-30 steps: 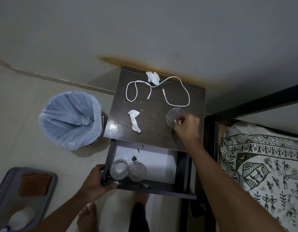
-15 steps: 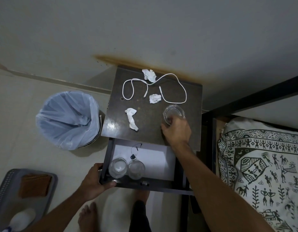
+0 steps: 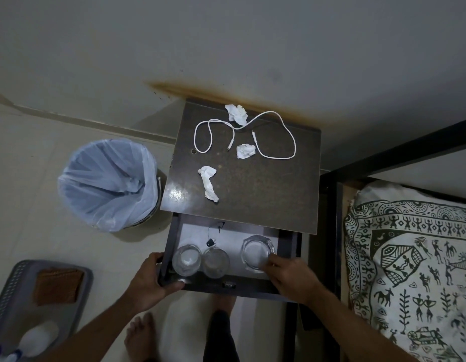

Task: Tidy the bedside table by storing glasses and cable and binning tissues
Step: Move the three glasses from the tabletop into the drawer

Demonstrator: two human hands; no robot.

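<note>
The dark bedside table (image 3: pixel 266 194) carries a white cable (image 3: pixel 276 155) in loose loops and three crumpled tissues: one at the back (image 3: pixel 236 114), one in the middle (image 3: pixel 245 151), one long one at the front left (image 3: pixel 208 182). Below, the open drawer (image 3: pixel 286 246) holds two glasses at its left (image 3: pixel 186 259) (image 3: pixel 215 262). My right hand (image 3: pixel 292 276) grips a third glass (image 3: pixel 258 253) inside the drawer at the right. My left hand (image 3: pixel 151 280) grips the drawer's front left corner.
A bin with a pale blue liner (image 3: pixel 109 182) stands on the floor left of the table. A grey tray (image 3: pixel 22 304) with a brown pad lies at bottom left. A patterned bed cover (image 3: pixel 415 270) and black bed frame fill the right. My bare feet are under the drawer.
My right hand has carried the glass from the table top down into the drawer's right side. My left hand has stayed on the drawer front.
</note>
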